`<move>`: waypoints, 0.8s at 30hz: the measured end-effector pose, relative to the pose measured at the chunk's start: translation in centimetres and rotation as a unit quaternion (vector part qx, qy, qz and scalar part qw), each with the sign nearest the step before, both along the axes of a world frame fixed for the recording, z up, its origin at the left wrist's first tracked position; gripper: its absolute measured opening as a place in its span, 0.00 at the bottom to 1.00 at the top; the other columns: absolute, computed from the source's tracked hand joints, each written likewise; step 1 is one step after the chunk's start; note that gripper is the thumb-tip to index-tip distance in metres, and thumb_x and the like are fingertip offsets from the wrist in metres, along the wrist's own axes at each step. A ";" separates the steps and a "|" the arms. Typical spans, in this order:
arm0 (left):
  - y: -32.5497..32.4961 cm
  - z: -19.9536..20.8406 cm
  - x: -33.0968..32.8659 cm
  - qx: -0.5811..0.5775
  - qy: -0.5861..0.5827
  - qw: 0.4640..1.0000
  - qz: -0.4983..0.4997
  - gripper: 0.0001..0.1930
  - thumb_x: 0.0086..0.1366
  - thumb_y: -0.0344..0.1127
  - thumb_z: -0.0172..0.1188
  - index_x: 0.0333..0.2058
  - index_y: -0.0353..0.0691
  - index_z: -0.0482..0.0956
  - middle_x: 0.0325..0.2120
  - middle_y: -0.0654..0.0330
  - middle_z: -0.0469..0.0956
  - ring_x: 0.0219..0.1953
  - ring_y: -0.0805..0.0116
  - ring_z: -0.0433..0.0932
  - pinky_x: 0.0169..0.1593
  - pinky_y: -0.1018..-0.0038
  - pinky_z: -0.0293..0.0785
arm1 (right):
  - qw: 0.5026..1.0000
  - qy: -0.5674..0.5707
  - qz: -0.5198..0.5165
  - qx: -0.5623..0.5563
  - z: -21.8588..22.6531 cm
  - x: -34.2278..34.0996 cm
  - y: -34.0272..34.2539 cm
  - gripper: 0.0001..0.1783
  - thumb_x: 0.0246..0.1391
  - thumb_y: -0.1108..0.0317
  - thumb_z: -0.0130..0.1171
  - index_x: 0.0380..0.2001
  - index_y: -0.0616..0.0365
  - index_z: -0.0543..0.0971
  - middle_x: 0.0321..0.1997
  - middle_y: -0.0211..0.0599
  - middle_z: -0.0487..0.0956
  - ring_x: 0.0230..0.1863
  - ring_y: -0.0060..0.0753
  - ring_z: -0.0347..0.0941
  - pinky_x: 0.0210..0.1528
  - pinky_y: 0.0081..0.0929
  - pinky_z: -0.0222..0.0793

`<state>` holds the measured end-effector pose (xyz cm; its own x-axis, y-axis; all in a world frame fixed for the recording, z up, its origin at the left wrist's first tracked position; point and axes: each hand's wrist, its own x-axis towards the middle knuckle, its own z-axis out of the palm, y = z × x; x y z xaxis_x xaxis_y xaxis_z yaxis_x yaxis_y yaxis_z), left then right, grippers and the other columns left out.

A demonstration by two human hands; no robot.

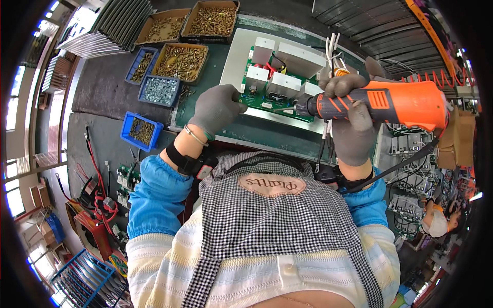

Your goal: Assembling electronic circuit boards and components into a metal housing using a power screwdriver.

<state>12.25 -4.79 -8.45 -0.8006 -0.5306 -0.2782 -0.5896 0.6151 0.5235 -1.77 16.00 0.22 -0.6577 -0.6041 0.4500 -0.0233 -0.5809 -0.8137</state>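
My right hand (355, 134), in a grey glove, grips an orange and black electric screwdriver (380, 102). The tool lies nearly level, its bit pointing left over the front edge of a green circuit board (267, 104). Silver heat sinks (285, 84) stand on the board, which sits on a pale metal plate (233, 64). Beside the plate's front left corner is my left hand (218, 109), also gloved, with fingers curled in and thumb near the board. Whatever those fingers may hold is hidden. White wires (334, 51) rise behind the screwdriver's nose.
Cardboard boxes of brass-coloured screws (181, 61) and blue bins of small fasteners (159, 91) stand left of the plate. A nearer blue bin (141, 131) holds more screws. Stacked metal panels (115, 25) lie far left. More circuit assemblies (408, 143) are at right, with a person (436, 220) beyond.
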 end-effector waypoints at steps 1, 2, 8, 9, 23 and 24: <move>0.1 -0.2 0.2 -0.003 0.007 1.000 0.004 0.19 0.50 0.45 0.70 0.36 0.39 0.83 0.31 0.52 0.82 0.36 0.52 0.82 0.42 0.62 0.76 | 1.000 -0.013 -0.005 -0.006 0.1 -0.2 0.2 0.32 0.52 0.73 0.59 0.61 0.59 0.63 0.40 0.39 0.77 0.43 0.37 0.76 0.56 0.49 0.71; 0.2 -0.3 0.3 -0.006 0.013 1.000 0.006 0.19 0.50 0.45 0.70 0.36 0.39 0.83 0.31 0.52 0.82 0.36 0.52 0.82 0.42 0.62 0.76 | 1.000 -0.009 -0.011 -0.002 0.2 -0.3 0.4 0.29 0.53 0.71 0.60 0.59 0.58 0.65 0.40 0.39 0.78 0.43 0.37 0.76 0.57 0.51 0.70; 0.0 -0.3 0.5 0.010 0.026 1.000 0.009 0.17 0.52 0.44 0.69 0.36 0.38 0.83 0.33 0.51 0.82 0.38 0.51 0.81 0.44 0.62 0.76 | 0.999 0.022 -0.030 0.032 -0.2 -1.0 1.1 0.37 0.57 0.60 0.62 0.66 0.57 0.59 0.41 0.38 0.76 0.44 0.37 0.74 0.58 0.52 0.68; -0.1 0.0 0.6 0.016 0.038 0.999 0.013 0.18 0.51 0.43 0.70 0.37 0.37 0.83 0.33 0.51 0.82 0.38 0.52 0.82 0.44 0.63 0.76 | 0.999 0.017 -0.029 0.026 -0.1 -1.1 1.2 0.38 0.57 0.59 0.62 0.66 0.57 0.59 0.41 0.38 0.76 0.44 0.37 0.74 0.59 0.52 0.67; 4.2 2.9 -0.9 0.093 0.290 0.936 -0.176 0.15 0.53 0.34 0.72 0.40 0.39 0.85 0.29 0.57 0.77 0.31 0.64 0.79 0.35 0.71 0.75 | 0.998 -0.016 0.014 -0.066 2.8 -2.0 2.6 0.35 0.62 0.54 0.58 0.66 0.59 0.59 0.39 0.39 0.77 0.44 0.36 0.75 0.57 0.48 0.70; 4.3 2.7 -1.0 0.089 0.294 0.935 -0.176 0.14 0.53 0.34 0.72 0.39 0.38 0.85 0.28 0.57 0.76 0.30 0.64 0.79 0.35 0.71 0.74 | 0.998 -0.020 -0.003 -0.058 2.9 -1.9 2.7 0.36 0.62 0.54 0.58 0.66 0.58 0.59 0.39 0.40 0.77 0.44 0.36 0.75 0.57 0.48 0.70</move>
<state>11.30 -0.49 -5.71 -0.9593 -0.1924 0.2068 0.0557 0.5890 0.8062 -3.70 18.75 3.16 -0.6798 -0.5461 0.4895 0.0048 -0.6707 -0.7417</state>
